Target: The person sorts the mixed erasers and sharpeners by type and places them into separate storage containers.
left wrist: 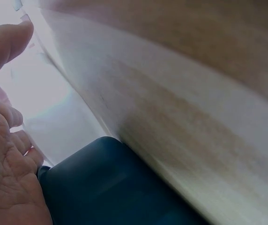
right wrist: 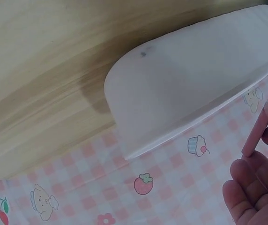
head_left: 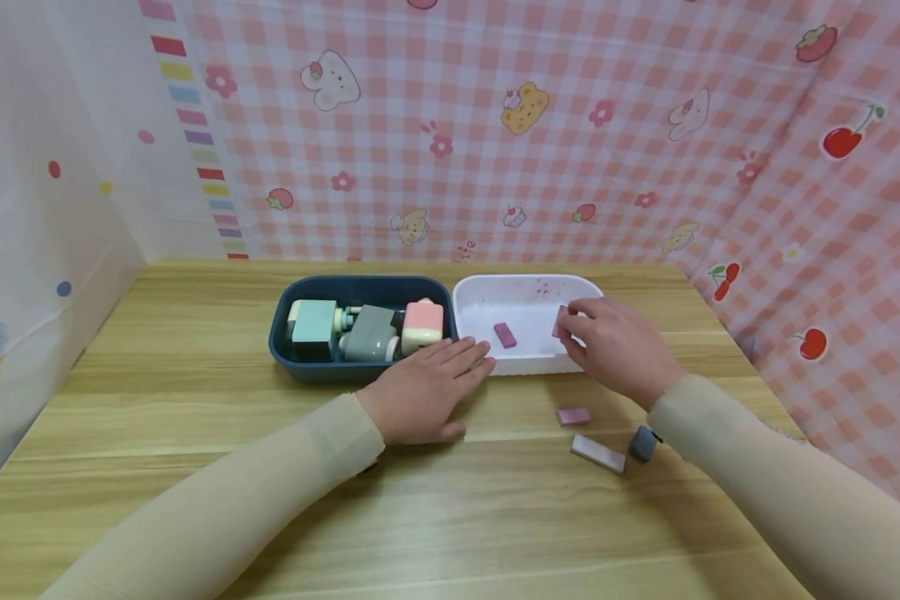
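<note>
Evidently partway, by my reckoning; entries as they stand. Set in: one pink block, lying askew on the floor of the white bin. In hand: a second block, the held pink block, pinched between thumb and fingertips of the right hand at the right end of that bin, seemingly not yet let go. Outstanding, if the loose pieces count: three on the wooden table in front of the bin, namely a third pink block, a longer whitish block and a dark blue-grey block near the right sleeve. Adjoining: the dark blue bin, holding a teal piece, a grey piece and a pink-and-cream piece, apparently filled already. Left hand: grasping nothing, fingers straight, lying at the near rims where the bins meet; how firmly it presses, I cannot tell. Condition of held piece: a small, slim bar, flat-faced and straight-edged, plain dusky pink, tilted in the grip, partly covered by the fingers; no damage that I can make out.
</note>
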